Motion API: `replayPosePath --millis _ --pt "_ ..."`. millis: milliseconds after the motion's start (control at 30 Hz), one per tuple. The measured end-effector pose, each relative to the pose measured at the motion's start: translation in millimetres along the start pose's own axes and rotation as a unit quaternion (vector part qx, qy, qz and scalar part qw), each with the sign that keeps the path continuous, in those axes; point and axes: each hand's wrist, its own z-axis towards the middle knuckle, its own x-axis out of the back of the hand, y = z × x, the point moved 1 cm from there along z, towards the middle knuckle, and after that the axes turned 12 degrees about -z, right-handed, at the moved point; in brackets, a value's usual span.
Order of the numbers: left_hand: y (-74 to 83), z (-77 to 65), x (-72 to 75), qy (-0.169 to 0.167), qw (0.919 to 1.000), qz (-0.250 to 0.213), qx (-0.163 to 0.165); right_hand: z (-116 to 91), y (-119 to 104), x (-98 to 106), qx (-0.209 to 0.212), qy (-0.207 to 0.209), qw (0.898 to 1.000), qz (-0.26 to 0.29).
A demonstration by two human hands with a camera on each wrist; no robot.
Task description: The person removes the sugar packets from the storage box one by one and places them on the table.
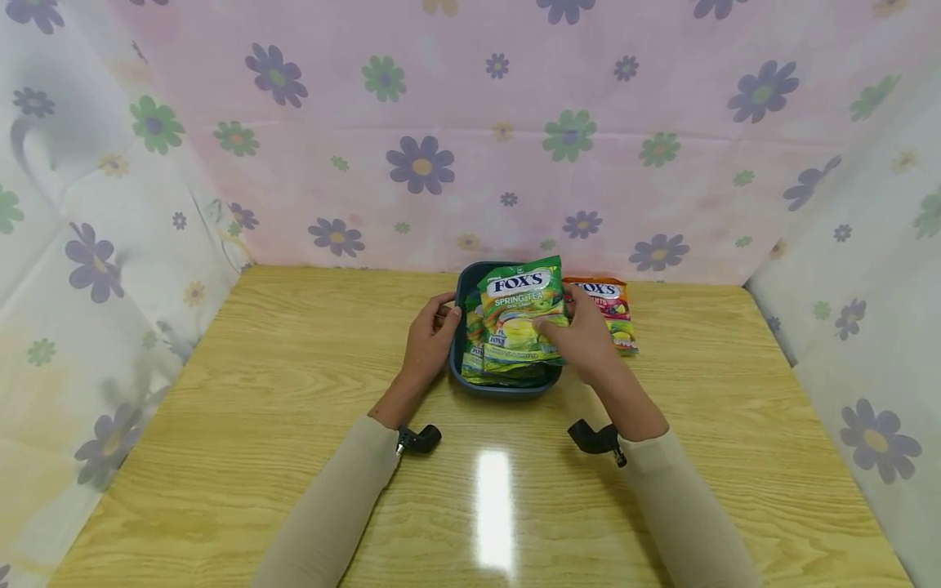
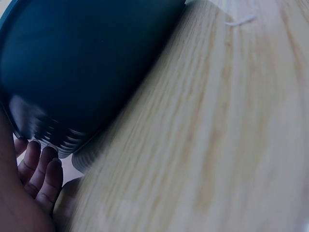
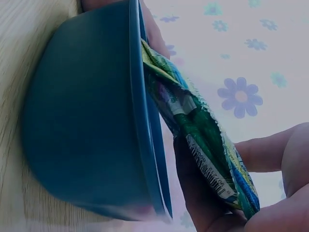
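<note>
My right hand (image 1: 588,336) pinches a green Fox's Spring Tea candy bag (image 1: 518,306), thumb on its printed front and fingers behind. The bag leans over the opening of a dark blue plastic bin (image 1: 507,393). Seen from the right wrist, the candy bag (image 3: 212,159) tilts over the rim with its barcode side facing down. At the bin's left side, my left hand (image 1: 428,339) holds the rim, thumb on top. In the left wrist view its fingers (image 2: 48,181) curl against the bin's outer wall (image 2: 91,63). Another green candy bag (image 1: 473,363) lies inside, partly covered.
A red-and-orange Fox's fruits candy bag (image 1: 621,314) lies on the wooden table (image 1: 294,367) right of the bin, partly behind my right hand. Flower-printed cloth (image 1: 470,163) encloses the table at the back and sides. Small black devices (image 1: 421,439) are strapped at both wrists.
</note>
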Motion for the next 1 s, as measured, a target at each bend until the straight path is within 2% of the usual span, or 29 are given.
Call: replayPosePath --millis 433,767,1000 --pt "1.2 0.9 -0.7 0.003 1.0 -0.004 0.003 -8 6 19 0.015 0.01 0.998 0.052" --pt "0.8 1.3 -1.3 0.001 1.0 0.001 0.001 -4 10 37 0.029 0.017 0.996 0.086" --pt "1.4 1.0 -1.4 0.003 1.0 0.001 0.005 0 21 53 0.018 0.031 0.997 0.072"
